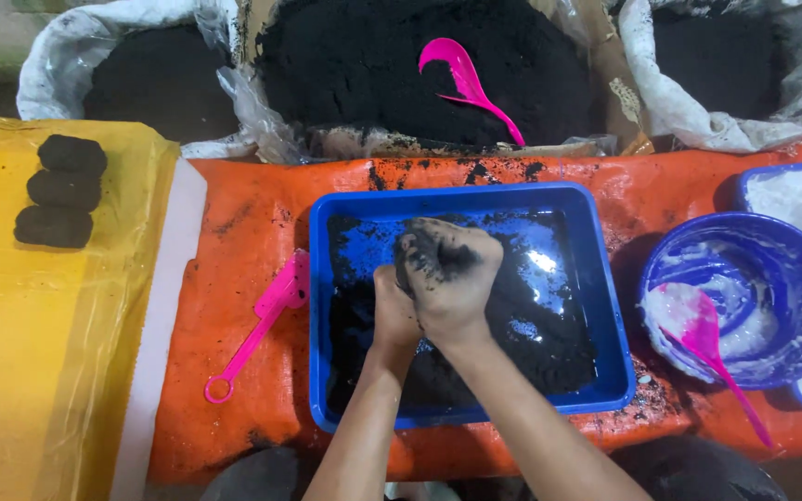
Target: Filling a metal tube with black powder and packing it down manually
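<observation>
Both hands are down in the blue tray (605, 306), pressed together over a clump of black powder (424, 255). The right hand (452, 278) lies on top, fingers curled and clenched round the dark lump; the left hand (394, 306) is tucked under and beside it, closed against the same lump. Both are smeared black. How the lump itself runs I cannot tell, as the fingers hide most of it.

The tray's long axis runs away from the person, and loose black powder (531, 343) lies across its floor, thickest just right of the wrists.

Left of the hands, just outside the tray on the orange sheet (234, 371), lies a pink scoop (262, 320), tilted, its ringed handle end pointing down towards the person. Far left, three black pressed lumps (62, 190) sit stacked in a row on yellow plastic (48, 353). Right of the hands stands a blue bowl (791, 278) with white paste and a pink spoon (712, 348). Beyond the hands, a sack of black powder (355, 65) holds another pink scoop (466, 83).
</observation>
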